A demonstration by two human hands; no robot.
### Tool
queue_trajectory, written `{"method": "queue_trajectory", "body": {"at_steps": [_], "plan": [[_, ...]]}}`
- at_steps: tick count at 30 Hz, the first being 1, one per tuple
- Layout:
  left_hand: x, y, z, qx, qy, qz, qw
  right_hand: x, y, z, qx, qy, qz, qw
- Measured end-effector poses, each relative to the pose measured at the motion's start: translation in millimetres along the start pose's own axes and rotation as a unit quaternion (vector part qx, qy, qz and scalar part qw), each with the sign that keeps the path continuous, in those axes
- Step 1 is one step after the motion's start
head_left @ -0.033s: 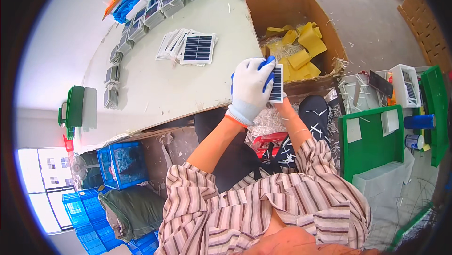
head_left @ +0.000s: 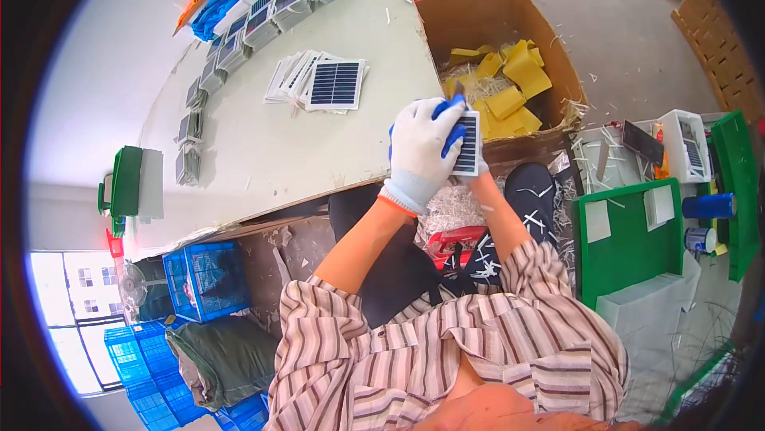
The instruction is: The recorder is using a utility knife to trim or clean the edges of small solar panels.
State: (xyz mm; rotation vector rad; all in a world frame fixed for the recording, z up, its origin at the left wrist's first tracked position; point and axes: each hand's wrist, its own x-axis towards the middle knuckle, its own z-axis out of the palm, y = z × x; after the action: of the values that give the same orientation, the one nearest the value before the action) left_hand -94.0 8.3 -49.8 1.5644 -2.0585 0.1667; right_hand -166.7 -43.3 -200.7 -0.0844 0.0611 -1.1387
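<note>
My left hand, in a white knit glove with blue-coated fingers, is closed at the left edge of a small solar panel with a white border. A small dark flat piece sticks up past its fingertips; its kind cannot be made out. My right hand grips the panel from behind at its lower right, with most of its fingers hidden. Both hands are over my lap, just off the table's right edge. On the white table lies a fanned pile of similar panels.
Stacks of panels line the table's far side. Beyond my hands stands a cardboard box with yellow sheets and white shreds. To the right are a green tray, a white bin and a blue cylinder. Blue crates stand lower left.
The panel has shifted slightly downward and tilted between my hands. More of the dark piece shows above my left fingertips. Everything on the table stays put.
</note>
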Motion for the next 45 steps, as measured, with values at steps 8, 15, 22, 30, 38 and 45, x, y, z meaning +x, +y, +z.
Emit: {"method": "queue_trajectory", "body": {"at_steps": [8, 15, 22, 30, 38, 45], "plan": [[-0.8, 1.9, 7.5, 0.013, 0.02, -0.002, 1.0, -37.6, -48.9, 3.4, -0.553, -0.031, -0.067, 0.83], [3.0, -1.6, 7.2, -0.005, 0.018, 0.019, 1.0, -99.5, -41.5, 22.6, -0.678, -0.178, 0.055, 0.711], [4.6, 10.8, 9.7, 0.03, -0.006, -0.028, 0.999, -65.0, 1.0, -23.1, -0.603, 0.076, -0.23, 0.76], [7.0, 5.9, 9.7, 0.026, 0.015, 0.0, 1.0, 15.4, 10.2, -6.8, -0.221, 0.008, -0.171, 0.96], [-3.2, -4.7, 9.4, -0.023, 0.037, 0.005, 0.999, -15.2, 0.0, -6.7, -0.666, 0.104, -0.3, 0.675], [0.1, 1.9, 0.6, -0.045, 0.0, 0.064, 0.997, 2.0, 0.9, -45.1, -0.568, 0.046, -0.265, 0.778]]}}
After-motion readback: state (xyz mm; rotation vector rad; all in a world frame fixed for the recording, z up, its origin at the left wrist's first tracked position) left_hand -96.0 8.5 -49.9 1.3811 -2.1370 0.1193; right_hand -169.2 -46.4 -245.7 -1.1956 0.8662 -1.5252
